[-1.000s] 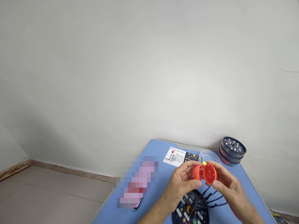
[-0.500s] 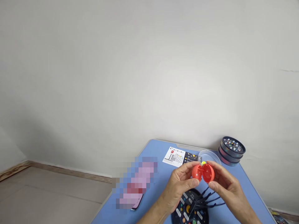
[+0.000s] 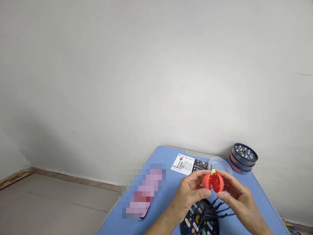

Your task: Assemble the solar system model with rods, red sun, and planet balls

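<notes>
Two red half-shells of a ball (image 3: pixel 213 181) meet between my hands above the blue table (image 3: pixel 168 212). My left hand (image 3: pixel 189 194) pinches the left half with thumb and fingers. My right hand (image 3: pixel 236 195) grips the right half, whose hollow inside faces me. A small yellow tip on a thin stem (image 3: pixel 213 171) pokes up between the halves. Below them stands a round black base (image 3: pixel 199 222) printed with coloured planets, and thin black rods (image 3: pixel 218 210) fan out from it to the right.
An instruction sheet (image 3: pixel 189 163) lies at the table's far edge beside a clear round lid (image 3: pixel 221 163). Stacked round black tins (image 3: pixel 243 155) stand at the far right corner. A blurred pink object (image 3: pixel 143 191) lies on the left of the table. White wall behind, floor to the left.
The two red halves have come closer together, with less of the right half's inside showing. Both hands stayed in nearly the same place.
</notes>
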{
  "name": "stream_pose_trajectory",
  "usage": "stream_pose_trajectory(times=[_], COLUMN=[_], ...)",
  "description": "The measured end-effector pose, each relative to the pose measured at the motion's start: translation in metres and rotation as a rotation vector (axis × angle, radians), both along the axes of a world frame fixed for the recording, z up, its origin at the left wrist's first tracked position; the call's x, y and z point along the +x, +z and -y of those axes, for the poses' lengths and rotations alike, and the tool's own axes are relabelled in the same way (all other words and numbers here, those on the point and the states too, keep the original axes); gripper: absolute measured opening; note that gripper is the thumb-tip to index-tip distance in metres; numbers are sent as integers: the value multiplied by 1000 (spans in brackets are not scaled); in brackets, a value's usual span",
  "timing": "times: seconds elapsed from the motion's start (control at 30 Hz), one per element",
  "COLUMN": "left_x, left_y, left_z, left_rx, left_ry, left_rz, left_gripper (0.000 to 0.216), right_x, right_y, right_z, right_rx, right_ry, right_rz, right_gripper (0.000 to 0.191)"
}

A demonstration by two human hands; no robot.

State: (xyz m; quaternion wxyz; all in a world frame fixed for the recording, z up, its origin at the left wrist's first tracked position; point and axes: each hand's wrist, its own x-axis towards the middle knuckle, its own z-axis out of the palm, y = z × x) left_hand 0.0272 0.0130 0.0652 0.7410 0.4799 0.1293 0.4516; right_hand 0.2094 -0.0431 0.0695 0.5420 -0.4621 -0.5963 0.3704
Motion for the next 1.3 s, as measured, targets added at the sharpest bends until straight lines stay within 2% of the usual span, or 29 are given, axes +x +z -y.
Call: stream_pose_trajectory(times=[0.13, 0.4, 0.53, 0.93, 1.3], left_x=[1, 3, 3, 4, 2], left_y=[1, 3, 1, 0, 1], left_z=[0, 3, 1, 1, 1], left_rx=[7, 0, 6, 24, 36], left_ry=[-8, 9, 17, 43, 88], left_rz=[3, 2, 1, -39, -63], left_gripper=[44, 43, 42, 43, 44], right_x=[-2, -8, -10, -3, -3], right_y=[0, 7, 8, 0, 1], right_z=[-1, -2, -2, -2, -1], right_rx=[80, 353, 394, 165, -32], right_ry=[-43, -84, -89, -85, -32], right_rz=[90, 324, 375, 263, 35], right_gripper=[41, 37, 35, 42, 45])
